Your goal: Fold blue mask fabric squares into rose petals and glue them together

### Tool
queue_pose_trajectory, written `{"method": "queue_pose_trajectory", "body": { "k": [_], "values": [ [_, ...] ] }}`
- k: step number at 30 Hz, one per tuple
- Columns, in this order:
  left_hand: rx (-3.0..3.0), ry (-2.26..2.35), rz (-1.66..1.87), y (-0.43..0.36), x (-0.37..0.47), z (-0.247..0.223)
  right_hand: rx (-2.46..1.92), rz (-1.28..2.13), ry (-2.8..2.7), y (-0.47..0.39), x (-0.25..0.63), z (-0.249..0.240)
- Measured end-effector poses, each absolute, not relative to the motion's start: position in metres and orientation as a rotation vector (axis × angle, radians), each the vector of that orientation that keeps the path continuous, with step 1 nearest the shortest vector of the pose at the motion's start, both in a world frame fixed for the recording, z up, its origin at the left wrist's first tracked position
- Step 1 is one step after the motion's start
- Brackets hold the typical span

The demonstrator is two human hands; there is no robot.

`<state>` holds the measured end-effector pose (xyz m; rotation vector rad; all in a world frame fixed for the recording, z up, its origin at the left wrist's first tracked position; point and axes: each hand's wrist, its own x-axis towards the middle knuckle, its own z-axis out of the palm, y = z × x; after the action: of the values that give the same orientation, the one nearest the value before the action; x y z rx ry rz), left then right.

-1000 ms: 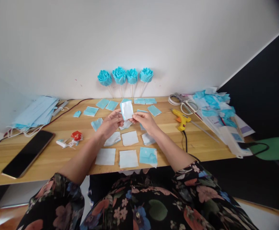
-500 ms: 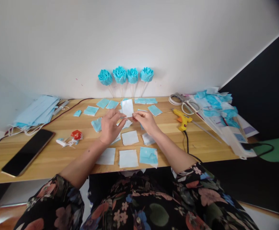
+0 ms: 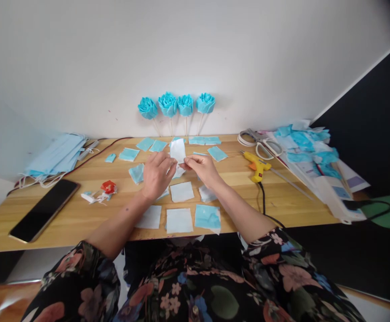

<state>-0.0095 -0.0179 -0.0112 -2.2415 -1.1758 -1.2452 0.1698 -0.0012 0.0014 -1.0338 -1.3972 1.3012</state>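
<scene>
A small white fabric piece (image 3: 178,150) is held up between my two hands, just over the wooden table. My left hand (image 3: 157,174) pinches its lower left edge with curled fingers. At the lower right corner, my right hand (image 3: 203,169) grips it between thumb and fingertips. Beneath and around the hands lie cut squares, some showing white, such as the white square (image 3: 182,192), and some blue, such as the blue square (image 3: 207,217). Part of the squares is hidden under my hands and forearms.
Several blue fabric flowers (image 3: 185,105) on sticks lean against the wall. On the right are a yellow glue gun (image 3: 257,166), scissors (image 3: 265,145) and blue scraps (image 3: 302,139). To the left lie stacked face masks (image 3: 56,154), a black phone (image 3: 44,211) and a red wrapper (image 3: 108,187).
The white piece tilts slightly and its lower left edge is now more covered by my left hand, whose fingers have curled in closer. The view has shifted a little.
</scene>
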Motion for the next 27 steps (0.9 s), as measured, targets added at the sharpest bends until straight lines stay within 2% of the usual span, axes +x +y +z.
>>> {"method": "queue_pose_trajectory", "body": {
  "k": [27],
  "values": [
    [-2.236,-1.191,-1.322,-0.0199,-0.0095,-0.0085,-1.082,1.322,-1.369,-0.0029,0.1661,0.0014]
  ]
}}
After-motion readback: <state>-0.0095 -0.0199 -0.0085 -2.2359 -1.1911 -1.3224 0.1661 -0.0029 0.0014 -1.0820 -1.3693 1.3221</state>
